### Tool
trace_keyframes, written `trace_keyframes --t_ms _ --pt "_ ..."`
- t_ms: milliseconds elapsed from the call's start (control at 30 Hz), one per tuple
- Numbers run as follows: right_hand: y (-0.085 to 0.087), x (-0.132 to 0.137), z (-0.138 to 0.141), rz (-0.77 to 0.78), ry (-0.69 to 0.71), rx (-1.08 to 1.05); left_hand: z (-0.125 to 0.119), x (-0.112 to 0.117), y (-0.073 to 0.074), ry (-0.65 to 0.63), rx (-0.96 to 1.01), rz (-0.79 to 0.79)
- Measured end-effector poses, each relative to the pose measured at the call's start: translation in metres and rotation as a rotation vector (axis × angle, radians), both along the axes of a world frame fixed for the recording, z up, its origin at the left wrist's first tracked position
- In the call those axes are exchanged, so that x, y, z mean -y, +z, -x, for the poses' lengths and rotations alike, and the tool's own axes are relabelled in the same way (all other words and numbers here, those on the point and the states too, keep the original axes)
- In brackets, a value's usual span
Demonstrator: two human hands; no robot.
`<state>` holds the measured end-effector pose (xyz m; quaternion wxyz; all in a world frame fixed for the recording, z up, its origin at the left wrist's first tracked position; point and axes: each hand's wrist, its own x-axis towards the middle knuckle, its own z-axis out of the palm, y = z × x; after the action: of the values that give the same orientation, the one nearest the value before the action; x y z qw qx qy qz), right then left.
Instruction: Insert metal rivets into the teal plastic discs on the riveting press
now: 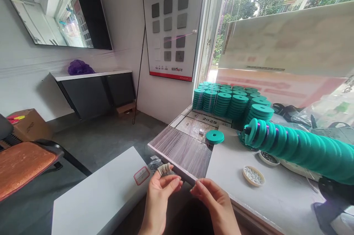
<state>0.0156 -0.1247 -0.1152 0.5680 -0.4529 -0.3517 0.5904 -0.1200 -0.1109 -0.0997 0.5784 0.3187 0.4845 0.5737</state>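
My left hand [161, 194] is closed in a pinch in front of the table's near edge, with a beige wrap [165, 169] round one finger. To its right, my right hand [212, 202] also pinches, thumb against fingertips, with a small gap between the two hands. Whatever the fingertips hold is too small to make out. On the table nearest my hands lie a single teal spool [215, 136], a tiny pale piece [201, 132] and a shallow dish of white beads [253, 175]. Behind that dish is another with dark bits [269, 158].
Many stacked teal spools [224, 102] stand by the window. A row of teal spools on a rod [298, 146] juts in from the right. At left are a white box [102, 194], an orange-seated chair [24, 167] and a cardboard box [31, 128]. A poster [173, 21] leans on the wall.
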Motion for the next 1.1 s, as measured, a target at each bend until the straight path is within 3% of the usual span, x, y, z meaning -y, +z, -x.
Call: trace_keyframes --t_ms 400,733,1100 --pt "-0.019 0.000 0.003 0.035 0.061 -0.184 0.000 -0.003 0.001 0.020 0.010 0.019" --pt "-0.016 0.001 0.005 0.046 0.048 -0.218 0.001 -0.003 -0.002 0.026 0.000 0.013" --pt "-0.026 -0.001 0.004 0.043 0.078 -0.225 0.000 -0.008 -0.001 0.032 0.003 0.001"
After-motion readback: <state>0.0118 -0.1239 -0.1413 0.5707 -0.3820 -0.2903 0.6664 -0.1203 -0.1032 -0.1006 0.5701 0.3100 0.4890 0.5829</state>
